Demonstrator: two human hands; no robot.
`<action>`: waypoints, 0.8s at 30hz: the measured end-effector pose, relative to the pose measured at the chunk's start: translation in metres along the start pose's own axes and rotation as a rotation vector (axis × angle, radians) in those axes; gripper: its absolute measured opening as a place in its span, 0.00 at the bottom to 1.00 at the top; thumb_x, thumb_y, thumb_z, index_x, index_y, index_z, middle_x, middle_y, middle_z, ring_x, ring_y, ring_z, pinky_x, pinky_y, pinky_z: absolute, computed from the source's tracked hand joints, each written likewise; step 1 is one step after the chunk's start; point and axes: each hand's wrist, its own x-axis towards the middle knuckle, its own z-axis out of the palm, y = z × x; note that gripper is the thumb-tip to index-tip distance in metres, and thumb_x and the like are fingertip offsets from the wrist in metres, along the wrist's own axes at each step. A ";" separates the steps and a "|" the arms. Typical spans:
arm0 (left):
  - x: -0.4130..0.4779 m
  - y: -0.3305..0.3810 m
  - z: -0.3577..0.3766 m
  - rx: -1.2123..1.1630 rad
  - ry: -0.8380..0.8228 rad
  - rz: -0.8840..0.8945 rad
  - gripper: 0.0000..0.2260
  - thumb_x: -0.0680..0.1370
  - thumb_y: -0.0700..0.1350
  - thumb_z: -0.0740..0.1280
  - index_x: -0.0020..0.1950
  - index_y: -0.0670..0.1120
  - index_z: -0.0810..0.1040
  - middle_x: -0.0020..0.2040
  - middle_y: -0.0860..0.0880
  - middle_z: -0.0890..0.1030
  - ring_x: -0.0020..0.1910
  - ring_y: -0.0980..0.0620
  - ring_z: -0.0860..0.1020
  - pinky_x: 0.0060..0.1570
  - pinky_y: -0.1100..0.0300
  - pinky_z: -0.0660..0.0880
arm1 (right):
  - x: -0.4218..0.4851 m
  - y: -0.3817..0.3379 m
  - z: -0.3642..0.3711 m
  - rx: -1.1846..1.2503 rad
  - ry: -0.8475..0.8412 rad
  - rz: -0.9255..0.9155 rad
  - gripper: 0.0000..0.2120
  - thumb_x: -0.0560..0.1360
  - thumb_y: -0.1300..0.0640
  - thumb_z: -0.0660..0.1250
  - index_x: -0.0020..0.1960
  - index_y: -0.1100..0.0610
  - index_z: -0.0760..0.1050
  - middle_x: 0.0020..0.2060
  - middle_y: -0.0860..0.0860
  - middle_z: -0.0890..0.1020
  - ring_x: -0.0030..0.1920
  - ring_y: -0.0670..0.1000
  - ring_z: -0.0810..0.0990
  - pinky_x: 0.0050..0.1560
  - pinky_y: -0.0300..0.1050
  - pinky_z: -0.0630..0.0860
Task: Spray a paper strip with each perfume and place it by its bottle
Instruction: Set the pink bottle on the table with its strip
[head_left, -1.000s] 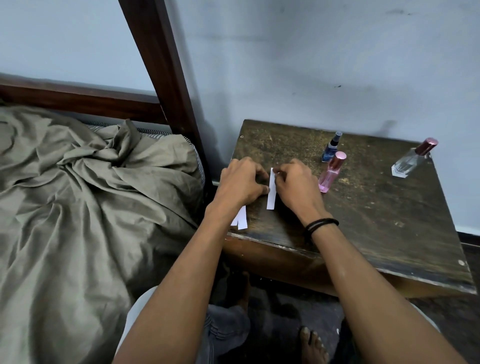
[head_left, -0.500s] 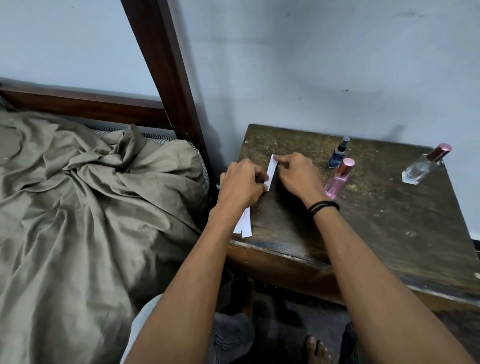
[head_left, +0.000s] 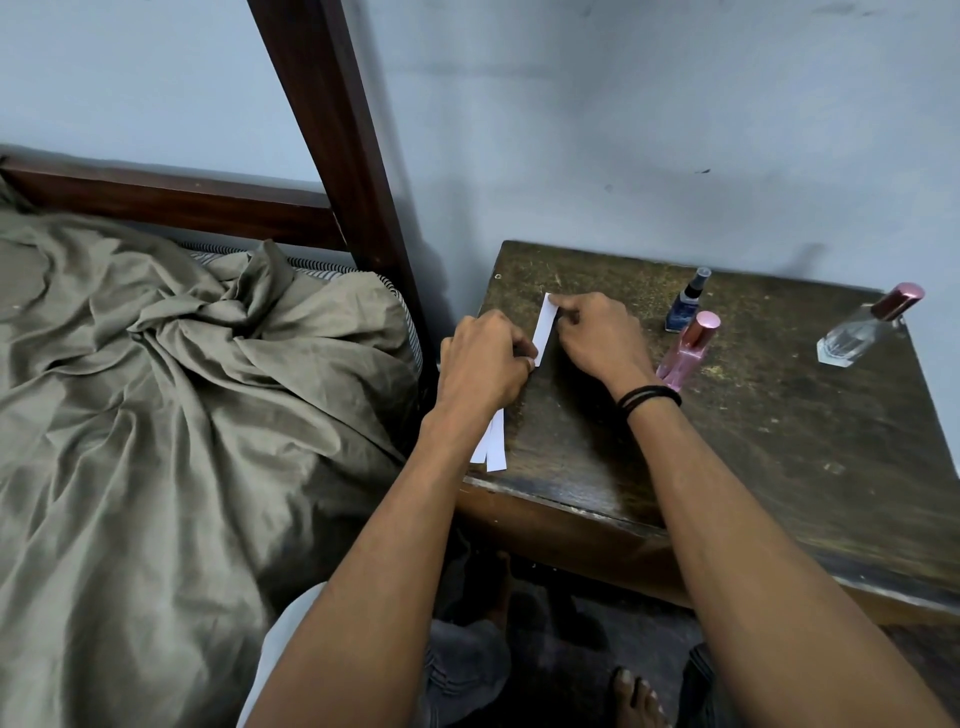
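Observation:
A white paper strip lies between my hands on the dark wooden side table. My right hand pinches its far end. My left hand holds its near end with curled fingers, and more white strips stick out below that hand toward the table's front edge. Three perfume bottles stand to the right: a small blue one, a pink one just beside my right wrist, and a clear one with a rose cap farther right.
A bed with a rumpled olive sheet lies to the left, with a dark wooden bedpost rising beside the table. A pale wall stands behind. My bare foot shows on the floor below the table's front edge.
Both hands have shifted slightly away from me, and my right hand has slid to the strip's far end; the strip now tilts between the two hands.

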 end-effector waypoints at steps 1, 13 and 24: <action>0.000 0.000 0.000 -0.001 0.004 0.003 0.06 0.76 0.44 0.74 0.51 0.53 0.87 0.58 0.52 0.82 0.63 0.45 0.74 0.61 0.45 0.72 | 0.000 0.001 0.000 0.003 -0.001 0.000 0.23 0.79 0.59 0.58 0.70 0.44 0.76 0.65 0.55 0.81 0.60 0.63 0.81 0.58 0.52 0.76; 0.000 -0.002 0.001 0.011 0.006 0.017 0.06 0.76 0.43 0.73 0.48 0.54 0.87 0.58 0.54 0.82 0.62 0.45 0.75 0.60 0.44 0.73 | 0.003 0.004 0.000 0.028 -0.017 -0.010 0.22 0.80 0.57 0.59 0.70 0.42 0.76 0.63 0.54 0.82 0.61 0.61 0.80 0.59 0.50 0.75; 0.003 -0.006 0.000 -0.025 0.020 0.021 0.06 0.75 0.44 0.73 0.49 0.54 0.88 0.56 0.54 0.84 0.61 0.46 0.77 0.59 0.46 0.75 | 0.003 0.005 0.000 0.137 0.018 0.027 0.22 0.78 0.58 0.63 0.70 0.44 0.75 0.61 0.51 0.84 0.61 0.58 0.81 0.62 0.50 0.75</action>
